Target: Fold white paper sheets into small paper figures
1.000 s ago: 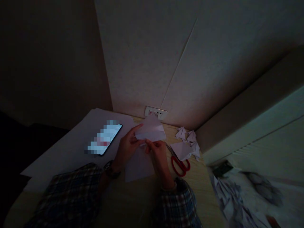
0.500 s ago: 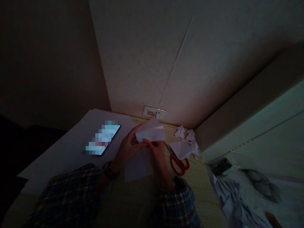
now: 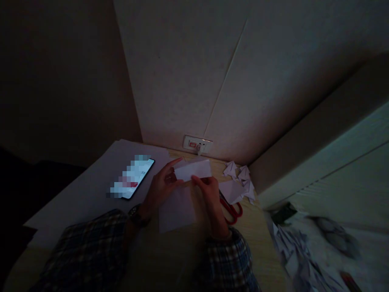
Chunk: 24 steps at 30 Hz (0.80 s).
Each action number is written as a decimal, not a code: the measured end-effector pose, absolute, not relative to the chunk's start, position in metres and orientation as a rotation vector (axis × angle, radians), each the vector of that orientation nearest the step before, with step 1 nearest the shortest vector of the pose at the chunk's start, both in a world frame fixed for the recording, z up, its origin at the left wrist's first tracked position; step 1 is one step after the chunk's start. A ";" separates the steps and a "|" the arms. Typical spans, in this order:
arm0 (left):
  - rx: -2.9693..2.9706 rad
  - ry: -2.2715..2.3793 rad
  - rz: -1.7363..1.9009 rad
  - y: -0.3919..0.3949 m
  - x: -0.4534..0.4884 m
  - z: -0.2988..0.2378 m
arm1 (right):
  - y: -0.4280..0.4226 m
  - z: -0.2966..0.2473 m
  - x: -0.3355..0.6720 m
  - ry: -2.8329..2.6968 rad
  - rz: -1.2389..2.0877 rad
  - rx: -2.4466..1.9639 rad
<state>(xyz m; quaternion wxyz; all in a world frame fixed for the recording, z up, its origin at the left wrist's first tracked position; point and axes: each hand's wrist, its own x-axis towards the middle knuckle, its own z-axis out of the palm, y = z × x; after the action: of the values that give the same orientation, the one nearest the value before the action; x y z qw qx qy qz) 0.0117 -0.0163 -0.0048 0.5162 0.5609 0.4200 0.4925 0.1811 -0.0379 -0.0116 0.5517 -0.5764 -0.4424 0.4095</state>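
Between my two hands is a folded sheet of white paper (image 3: 194,168), raised a little over the table. My left hand (image 3: 162,180) grips its left end between thumb and fingers. With thumb and fingertips, my right hand (image 3: 209,190) pinches the lower right edge. Below them another white paper sheet (image 3: 176,213) lies flat on the table. Red-handled scissors (image 3: 232,211) rest just right of my right hand, their blades partly hidden by it. Beside the scissors lies a loose white paper piece (image 3: 231,191).
Several folded paper shapes (image 3: 243,174) sit at the table's right back corner. A lit phone (image 3: 138,178) lies on large white sheets (image 3: 91,190) at the left. The wall socket (image 3: 197,144) has a plug in it. Crumpled paper (image 3: 300,255) is heaped below the table's right edge.
The paper's upper flap, which stood up in a point, is now folded down. My right hand has shifted slightly right along the lower edge and covers more of the scissors' blades.
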 end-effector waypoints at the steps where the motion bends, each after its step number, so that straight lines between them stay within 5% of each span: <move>1: 1.349 1.012 1.181 -0.016 0.011 -0.004 | -0.037 -0.011 0.187 -1.001 0.949 -1.357; 24: 1.530 1.027 1.141 -0.015 0.013 -0.009 | -0.030 -0.032 0.198 -0.884 1.004 -0.999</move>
<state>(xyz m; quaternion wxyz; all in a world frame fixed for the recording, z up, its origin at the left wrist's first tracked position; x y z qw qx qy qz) 0.0129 -0.0153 -0.0088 0.4681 0.6236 0.4189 0.4653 0.1977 -0.0305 -0.0323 0.6715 -0.4435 -0.3923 0.4456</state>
